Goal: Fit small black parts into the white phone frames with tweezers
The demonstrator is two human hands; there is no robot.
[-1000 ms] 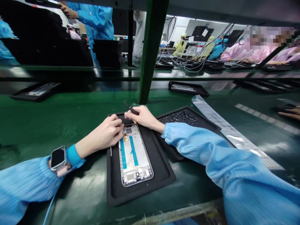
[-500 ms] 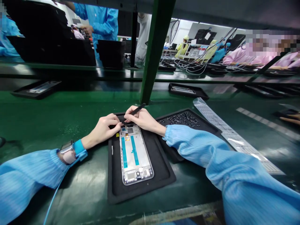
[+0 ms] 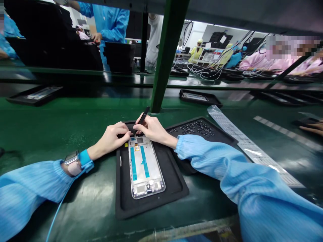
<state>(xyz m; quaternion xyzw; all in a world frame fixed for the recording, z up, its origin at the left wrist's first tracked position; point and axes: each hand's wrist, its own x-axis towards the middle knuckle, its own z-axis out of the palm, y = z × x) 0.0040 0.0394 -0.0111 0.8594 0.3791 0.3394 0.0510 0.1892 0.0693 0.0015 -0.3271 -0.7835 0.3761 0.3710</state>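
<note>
Your right hand [image 3: 152, 128] has its grip closed around a slim, black, stick-shaped tool [image 3: 143, 116], which points down at the far end of the silver, rectangular phone frame with two teal strips [image 3: 140, 168]. That frame lies flat inside a black, shallow, rectangular tray [image 3: 174, 188] on the dark green, glossy worktop [image 3: 85, 208]. Your left hand [image 3: 114, 134] has thumb and fingers drawn close together at the frame's far left corner; whether that grip pinches anything, I cannot tell.

The likeliest trouble is a slip of the tool: your fingers crowd its tip and hide it, so a poor angle or too hard a press could scratch the metal or nick the small parts there. The tray is wider than the frame, so an uneven push could skid or twist the frame.

Your right blue fabric sleeve [image 3: 202, 151] crosses a second black tray scattered with tiny black pieces [image 3: 198, 128]. If your forearm dips or sweeps, the cloth could drag some of them out.

Mind the thin light-blue cord [image 3: 57, 211] running down from your left wrist too: should it catch, it could jerk your left hand and jolt the frame.
</note>
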